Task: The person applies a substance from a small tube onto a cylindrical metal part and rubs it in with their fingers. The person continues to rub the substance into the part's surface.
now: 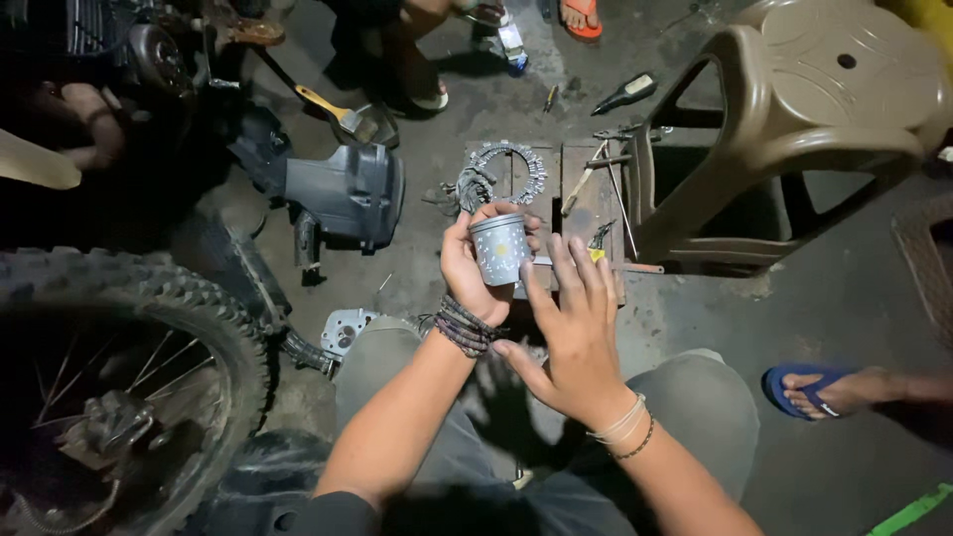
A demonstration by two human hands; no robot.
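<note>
The left hand point(475, 270) is gripping a grey metal piston point(499, 249), fingers wrapping its skirt. The right hand point(573, 333) is hovering beside it, fingers spread. It looks stiff, fairly heavy, possibly oily; the sides seem the safest hold.

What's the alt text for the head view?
The left hand grips a small grey metal cylinder, the open right hand beside it. Below lie a toothed ring and tools on the concrete floor, a knobby wheel at left.

The knobby tyre point(139, 328) runs off the left edge.
</note>
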